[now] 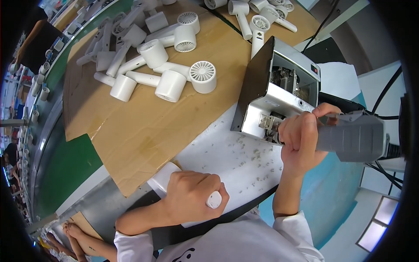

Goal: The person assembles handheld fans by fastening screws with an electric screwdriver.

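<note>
My left hand (187,198) is closed in a fist round the handle of a white handheld fan (162,178). The handle's round end pokes out by my thumb, while the fan's head lies to the left, partly hidden behind my hand. My right hand (301,139) grips the front part of a grey electric screwdriver (351,137). Its tip is hidden behind my fingers, close to the front of a metal screw feeder (262,114). The feeder has an open top with a mechanism inside.
Several white handheld fans (171,85) lie on brown cardboard (144,144). More fans (258,24) lie behind the feeder. Small screws (246,161) are scattered over a white sheet (205,153). Black cables run at the right. Another person's arms (83,240) show at lower left, beside a green conveyor (65,163).
</note>
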Tool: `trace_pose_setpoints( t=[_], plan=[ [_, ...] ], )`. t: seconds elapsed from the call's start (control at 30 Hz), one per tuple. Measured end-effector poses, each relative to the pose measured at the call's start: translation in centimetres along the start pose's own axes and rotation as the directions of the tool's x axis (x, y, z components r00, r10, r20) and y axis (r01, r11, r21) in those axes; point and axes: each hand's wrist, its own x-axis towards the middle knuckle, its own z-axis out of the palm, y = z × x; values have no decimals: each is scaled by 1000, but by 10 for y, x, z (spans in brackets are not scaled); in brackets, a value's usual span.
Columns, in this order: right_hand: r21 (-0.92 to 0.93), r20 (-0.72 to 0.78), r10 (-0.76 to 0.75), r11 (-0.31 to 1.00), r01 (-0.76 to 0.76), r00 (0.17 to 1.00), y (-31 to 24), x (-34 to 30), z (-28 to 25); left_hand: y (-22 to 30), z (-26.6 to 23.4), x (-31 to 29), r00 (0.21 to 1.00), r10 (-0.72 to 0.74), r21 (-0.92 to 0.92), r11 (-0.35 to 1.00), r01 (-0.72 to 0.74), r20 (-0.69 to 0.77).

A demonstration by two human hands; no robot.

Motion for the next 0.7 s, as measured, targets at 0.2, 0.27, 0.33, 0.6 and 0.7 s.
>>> trace_pose_setpoints(
  t=[0.2, 0.27, 0.33, 0.6, 0.7],
  plan=[
    [92, 44, 85, 992, -89, 995, 3, 4, -9, -1, 1, -2, 1000, 3, -4, 1000, -3, 2],
    [101, 141, 32, 994, -47, 989, 5, 3, -9, -1, 2, -1, 1000, 19, 16, 1000, -19, -7],
    [-55, 47, 14, 998, -11, 999, 6, -1, -1, 0, 3, -1, 1000, 17, 29, 999, -17, 0],
    [88, -60, 264, 962, -259, 963, 0, -18, -5, 3, 4, 2, 998, 20, 16, 1000, -19, -52],
    [439, 129, 256, 851, -287, 958, -16, -35, -13, 4, 8, 1, 997, -5, 16, 1000, 6, -76]
  ],
)
